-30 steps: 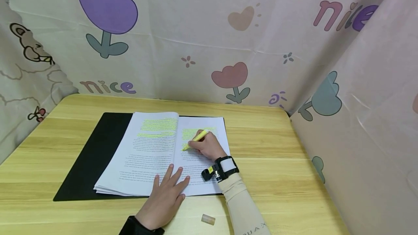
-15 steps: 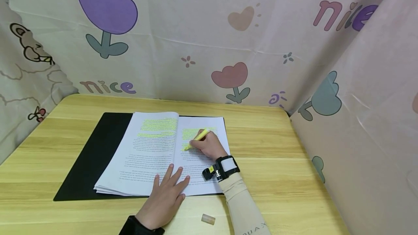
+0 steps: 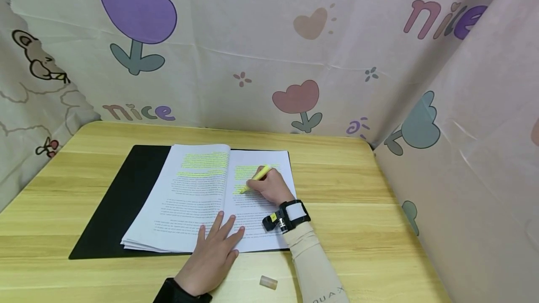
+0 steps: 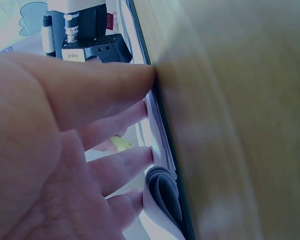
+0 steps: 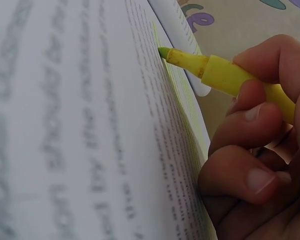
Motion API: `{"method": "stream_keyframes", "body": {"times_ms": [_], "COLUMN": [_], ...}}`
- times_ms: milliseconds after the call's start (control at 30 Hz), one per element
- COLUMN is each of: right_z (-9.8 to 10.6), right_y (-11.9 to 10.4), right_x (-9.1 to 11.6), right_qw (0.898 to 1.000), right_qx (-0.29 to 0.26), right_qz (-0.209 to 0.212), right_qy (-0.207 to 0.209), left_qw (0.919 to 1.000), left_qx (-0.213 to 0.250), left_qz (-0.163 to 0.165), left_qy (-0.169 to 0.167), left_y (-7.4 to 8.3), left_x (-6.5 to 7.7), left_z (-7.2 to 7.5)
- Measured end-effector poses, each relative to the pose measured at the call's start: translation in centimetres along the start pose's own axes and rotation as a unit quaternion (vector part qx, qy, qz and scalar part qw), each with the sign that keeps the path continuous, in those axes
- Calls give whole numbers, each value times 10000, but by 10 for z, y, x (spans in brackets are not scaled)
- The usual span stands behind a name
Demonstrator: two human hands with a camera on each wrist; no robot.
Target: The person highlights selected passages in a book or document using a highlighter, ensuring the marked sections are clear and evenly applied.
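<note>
My right hand (image 3: 271, 187) pinches a yellow highlighter (image 3: 258, 174), its tip at a line of print on the right page. In the right wrist view the highlighter (image 5: 230, 75) shows its green-yellow tip right at the text, with the thumb and fingers curled round the barrel. Sheets of printed paper (image 3: 185, 214) lie open like a book, with yellow-marked lines in the upper parts of both pages. The left hand (image 3: 212, 256) rests with fingers spread at the lower middle of the pages. In the left wrist view its fingertips touch the paper beside a curled page edge (image 4: 162, 192).
Under the pages lies a black folder (image 3: 122, 200), its bare part to the left. A small greyish pen cap (image 3: 268, 283) is on the wooden table (image 3: 337, 219) near the front. A patterned cloth (image 3: 236, 36) hangs behind and at both sides.
The right hand has slid slightly to the right with the highlighter, and the yellow mark on the current line is a little longer. The left hand stays in place.
</note>
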State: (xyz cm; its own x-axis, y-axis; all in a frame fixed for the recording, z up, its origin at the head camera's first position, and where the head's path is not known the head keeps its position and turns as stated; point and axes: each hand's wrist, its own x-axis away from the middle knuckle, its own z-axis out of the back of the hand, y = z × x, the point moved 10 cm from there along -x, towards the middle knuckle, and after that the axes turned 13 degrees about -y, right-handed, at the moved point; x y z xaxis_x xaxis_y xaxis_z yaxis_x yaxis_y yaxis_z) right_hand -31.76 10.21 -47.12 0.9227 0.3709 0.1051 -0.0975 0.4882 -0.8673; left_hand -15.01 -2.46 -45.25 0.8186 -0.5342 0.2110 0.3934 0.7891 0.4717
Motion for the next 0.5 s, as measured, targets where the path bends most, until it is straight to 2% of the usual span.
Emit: {"method": "stream_keyframes", "body": {"times_ms": [500], "right_z": [6], "right_y": [3], "right_x": [2], "right_qw": [9998], "right_qx": [115], "right_qz": [-142], "right_qy": [40], "left_qw": [10000], "left_qx": [-39], "left_qz": [-5], "left_qy": [51], "left_y": [1], "left_x": [0], "left_z": [0]}}
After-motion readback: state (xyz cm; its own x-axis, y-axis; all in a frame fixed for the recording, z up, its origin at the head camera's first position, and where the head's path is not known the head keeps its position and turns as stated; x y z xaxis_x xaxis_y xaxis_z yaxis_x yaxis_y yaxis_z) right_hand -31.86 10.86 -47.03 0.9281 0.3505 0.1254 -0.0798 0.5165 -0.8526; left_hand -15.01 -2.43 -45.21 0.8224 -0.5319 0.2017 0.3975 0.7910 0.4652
